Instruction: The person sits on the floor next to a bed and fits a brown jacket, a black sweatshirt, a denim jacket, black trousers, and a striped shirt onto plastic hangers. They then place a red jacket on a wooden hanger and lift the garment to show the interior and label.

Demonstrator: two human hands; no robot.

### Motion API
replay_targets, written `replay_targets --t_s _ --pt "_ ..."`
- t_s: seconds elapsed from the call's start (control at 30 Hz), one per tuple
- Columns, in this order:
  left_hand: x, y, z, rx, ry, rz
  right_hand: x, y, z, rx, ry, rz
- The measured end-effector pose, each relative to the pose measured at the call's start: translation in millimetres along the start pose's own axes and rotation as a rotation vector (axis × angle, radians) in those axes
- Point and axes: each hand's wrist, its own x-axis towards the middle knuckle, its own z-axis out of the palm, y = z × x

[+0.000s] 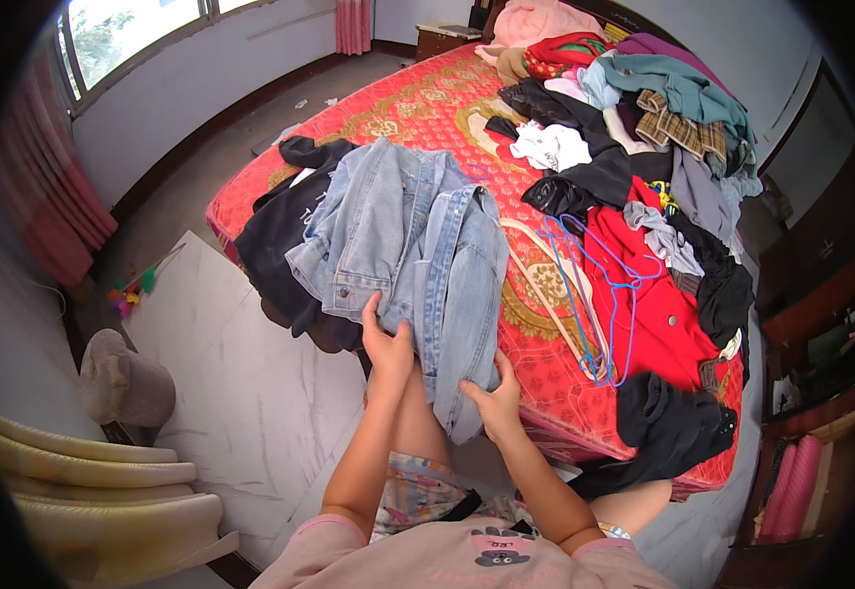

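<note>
A light-blue denim jacket (368,213) lies before me at the near left part of the bed, partly over a black garment with white lettering (280,243). My left hand (389,342) grips the jacket's lower hem, thumb on top. My right hand (496,397) pinches the edge of the denim's right part, which hangs past the bed's edge. To the right of the denim lie a cream hanger (545,291) and blue and purple hangers (633,286), partly on a red garment (637,316). The fingers under the cloth are partly hidden.
The bed with a red patterned cover (412,96) bears a large heap of clothes (685,96) along its right side. A black garment (670,427) lies at the near right corner. On the left stand a covered stool (129,379) and a rolled yellowish mat (110,508). Shelves (818,412) line the right.
</note>
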Motion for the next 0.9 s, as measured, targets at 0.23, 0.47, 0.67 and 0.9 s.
replay_targets --t_s 0.23,0.47,0.67,0.9 --pt "92 124 -47 -0.16 0.014 0.084 33 -86 76 -0.124 -0.233 -0.4" --pt "45 118 -49 0.246 -0.165 0.364 107 37 128 -0.584 -0.746 -0.202" --pt "-3 17 -50 0.72 -0.237 0.275 86 30 89 -0.092 -0.499 -0.07" --pt "-37 35 -1 0.96 -0.131 0.389 20 10 -64 -0.028 0.309 -0.272"
